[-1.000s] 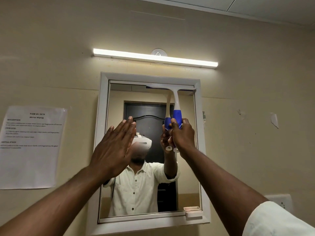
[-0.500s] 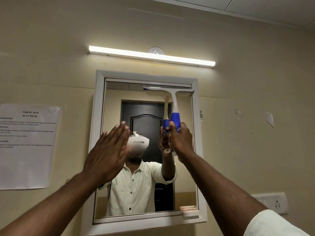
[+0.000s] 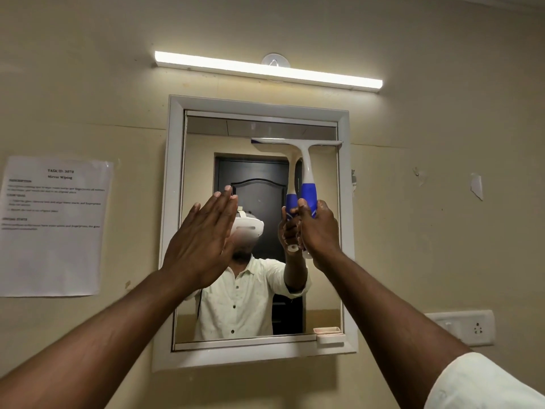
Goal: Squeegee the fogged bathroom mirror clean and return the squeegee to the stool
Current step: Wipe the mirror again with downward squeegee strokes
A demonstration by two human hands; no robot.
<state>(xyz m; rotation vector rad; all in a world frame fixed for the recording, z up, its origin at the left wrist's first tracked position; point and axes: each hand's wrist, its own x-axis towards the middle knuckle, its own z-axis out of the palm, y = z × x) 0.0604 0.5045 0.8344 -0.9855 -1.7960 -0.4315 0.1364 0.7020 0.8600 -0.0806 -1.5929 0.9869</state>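
A white-framed mirror [image 3: 203, 137] hangs on the beige wall in front of me. My right hand [image 3: 320, 231] is shut on the blue grip of a white squeegee [image 3: 306, 160]. Its blade lies flat against the glass in the upper right part of the mirror, a little below the top edge. My left hand [image 3: 200, 240] is raised flat in front of the mirror's left half, fingers straight and together, holding nothing. The stool is out of view.
A lit tube light [image 3: 265, 69] runs above the mirror. A printed task sheet [image 3: 53, 225] is taped to the wall at left. A white switch plate [image 3: 463, 326] sits at lower right. A small pink tray [image 3: 328, 335] rests on the mirror's lower right ledge.
The squeegee blade has slid down the glass from the top edge of the mirror. My right hand came down with it; the left hand stays raised and flat.
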